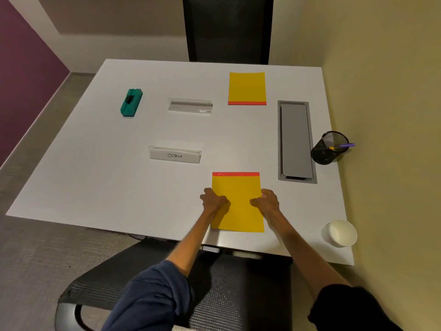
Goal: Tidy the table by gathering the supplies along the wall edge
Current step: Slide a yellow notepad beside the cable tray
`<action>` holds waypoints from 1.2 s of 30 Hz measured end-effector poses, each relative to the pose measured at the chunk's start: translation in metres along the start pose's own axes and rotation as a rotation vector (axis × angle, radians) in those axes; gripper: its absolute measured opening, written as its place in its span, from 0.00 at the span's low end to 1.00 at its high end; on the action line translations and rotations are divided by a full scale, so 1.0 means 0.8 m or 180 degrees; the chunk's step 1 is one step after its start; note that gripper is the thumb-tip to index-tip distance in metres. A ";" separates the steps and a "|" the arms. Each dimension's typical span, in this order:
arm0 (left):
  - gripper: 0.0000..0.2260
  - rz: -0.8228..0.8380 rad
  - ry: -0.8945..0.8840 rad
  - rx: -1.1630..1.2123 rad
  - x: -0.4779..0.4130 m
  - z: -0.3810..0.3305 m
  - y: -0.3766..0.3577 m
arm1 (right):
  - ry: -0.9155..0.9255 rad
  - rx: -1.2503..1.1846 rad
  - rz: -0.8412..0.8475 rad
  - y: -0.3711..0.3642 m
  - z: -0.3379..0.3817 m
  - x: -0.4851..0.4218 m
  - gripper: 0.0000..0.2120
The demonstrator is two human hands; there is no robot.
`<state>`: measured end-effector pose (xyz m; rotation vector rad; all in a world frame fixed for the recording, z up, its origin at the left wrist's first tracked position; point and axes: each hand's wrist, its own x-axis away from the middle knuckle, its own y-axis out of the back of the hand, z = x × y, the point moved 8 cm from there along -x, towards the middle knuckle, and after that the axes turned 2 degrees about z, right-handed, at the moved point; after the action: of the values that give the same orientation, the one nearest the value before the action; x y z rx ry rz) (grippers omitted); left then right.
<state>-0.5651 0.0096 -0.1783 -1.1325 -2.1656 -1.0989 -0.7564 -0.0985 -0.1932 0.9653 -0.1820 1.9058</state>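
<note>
Lying flat, red-banded yellow notepad (237,204)

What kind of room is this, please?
Probably a small office meeting room: a white table with a built-in cable hatch, a name-card holder reading "OSTRICH", yellow notepads, and a mesh office chair opposite.

We see both hands on the near yellow pad (238,201): the left hand (214,200) grips its left edge, the right hand (267,201) its right edge. A second yellow pad (247,88), a teal eraser (131,102) and a mesh pen cup (329,147) lie on the white table (95,163).
</note>
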 end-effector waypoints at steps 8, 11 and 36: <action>0.16 -0.0848 0.0128 -0.1457 0.010 0.002 -0.016 | -0.0045 -0.0140 0.0086 -0.003 -0.009 -0.005 0.34; 0.18 -0.0869 0.0104 -0.1305 0.009 0.003 -0.015 | 0.0016 -0.0203 0.0132 -0.004 -0.013 -0.004 0.34; 0.13 0.1006 -0.1982 0.0447 0.052 -0.171 0.003 | 0.2224 0.1182 -0.0231 0.066 0.148 0.046 0.38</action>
<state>-0.5818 -0.0817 -0.0695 -1.8505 -2.3269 -0.4806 -0.7427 -0.1603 -0.0739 0.4711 0.6235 2.1303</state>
